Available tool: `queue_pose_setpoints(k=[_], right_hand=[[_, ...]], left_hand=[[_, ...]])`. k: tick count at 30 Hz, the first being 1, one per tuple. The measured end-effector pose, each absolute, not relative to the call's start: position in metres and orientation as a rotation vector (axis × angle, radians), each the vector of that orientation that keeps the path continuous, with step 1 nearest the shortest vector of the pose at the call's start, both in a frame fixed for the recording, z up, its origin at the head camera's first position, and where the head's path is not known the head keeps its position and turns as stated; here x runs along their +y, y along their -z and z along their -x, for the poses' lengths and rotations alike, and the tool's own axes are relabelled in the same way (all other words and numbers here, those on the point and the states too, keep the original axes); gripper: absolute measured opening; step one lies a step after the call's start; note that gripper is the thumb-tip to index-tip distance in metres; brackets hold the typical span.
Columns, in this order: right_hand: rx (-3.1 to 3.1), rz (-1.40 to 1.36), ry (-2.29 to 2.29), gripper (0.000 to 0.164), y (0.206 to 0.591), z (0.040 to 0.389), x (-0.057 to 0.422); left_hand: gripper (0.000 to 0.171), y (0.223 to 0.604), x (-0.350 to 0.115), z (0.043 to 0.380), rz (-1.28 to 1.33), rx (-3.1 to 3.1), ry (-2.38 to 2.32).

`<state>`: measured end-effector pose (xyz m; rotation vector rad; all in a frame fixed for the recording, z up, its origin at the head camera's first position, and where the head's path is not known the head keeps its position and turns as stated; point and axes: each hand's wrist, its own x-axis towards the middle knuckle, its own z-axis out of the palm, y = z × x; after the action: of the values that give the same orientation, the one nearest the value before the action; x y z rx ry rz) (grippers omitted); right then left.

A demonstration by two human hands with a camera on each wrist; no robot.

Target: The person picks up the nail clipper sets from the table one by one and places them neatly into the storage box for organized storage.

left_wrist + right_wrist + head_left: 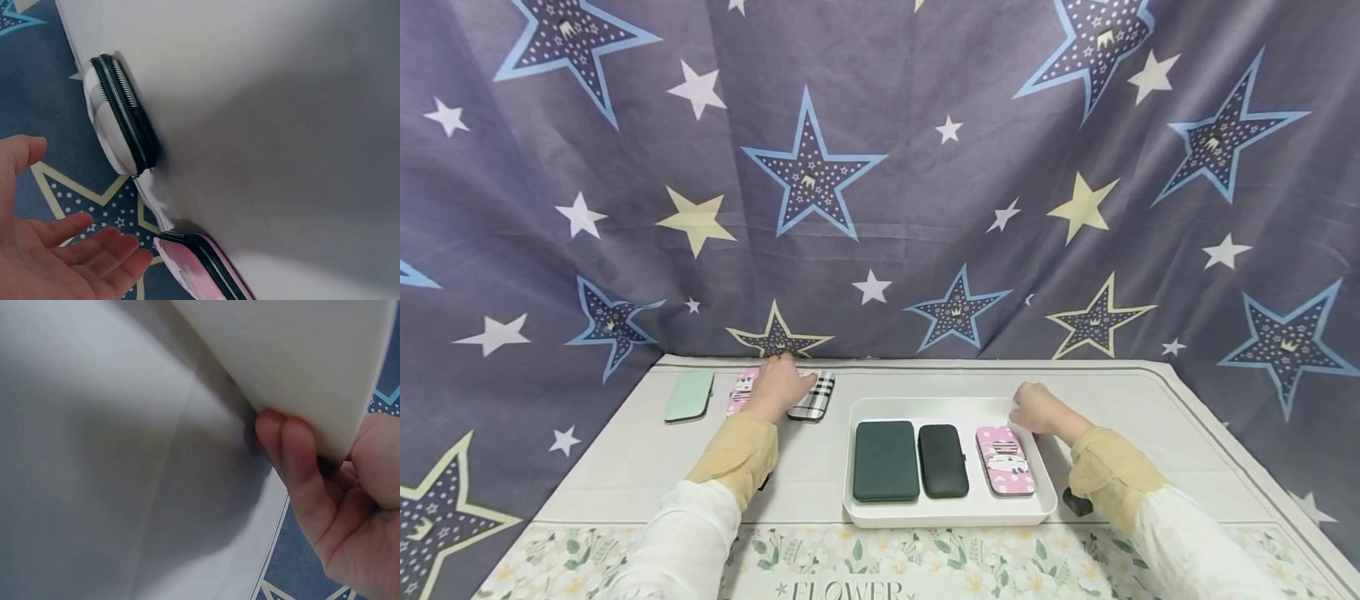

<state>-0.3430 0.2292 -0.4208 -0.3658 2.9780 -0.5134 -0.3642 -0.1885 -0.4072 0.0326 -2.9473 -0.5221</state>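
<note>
My left hand (778, 387) hovers over the back left of the table, between a pink patterned case (742, 392) and a black-and-white plaid case (817, 400). In the left wrist view its fingers (103, 253) are loosely extended with nothing held; the plaid case (112, 125) and the pink case (187, 265) stand apart from the palm. My right hand (1043, 411) grips the back right corner of a white tray (955, 518), fingers outside its wall (306, 362). Inside the tray lie a dark green case (886, 461), a black case (943, 461) and a pink cartoon case (1009, 479).
A mint-green case (688, 396) lies at the far left of the table. Behind the table hangs a dark star-patterned curtain (880, 233). A floral strip (820, 550) runs along the table's front.
</note>
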Motion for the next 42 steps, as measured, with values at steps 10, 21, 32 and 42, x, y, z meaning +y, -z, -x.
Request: queue_pose_setpoints(k=[10,21,32,42], right_hand=[[2.97,0.339,0.519,0.022,0.419,0.342,0.229],[2.954,0.325,0.544,0.017,0.418,0.341,0.23],[2.947,0.327,0.539,0.017,0.419,0.341,0.229],[2.931,0.302,0.54,0.019,0.417,0.339,0.227]], left_hand=[[0.055,0.409,-0.186,0.367,-0.093,-2.989,0.504],[0.04,0.416,-0.186,0.377,-0.174,-3.059,0.473],[0.043,0.42,-0.182,0.383,-0.237,-3.101,0.489],[0.039,0.419,-0.173,0.38,-0.264,-3.079,0.532]])
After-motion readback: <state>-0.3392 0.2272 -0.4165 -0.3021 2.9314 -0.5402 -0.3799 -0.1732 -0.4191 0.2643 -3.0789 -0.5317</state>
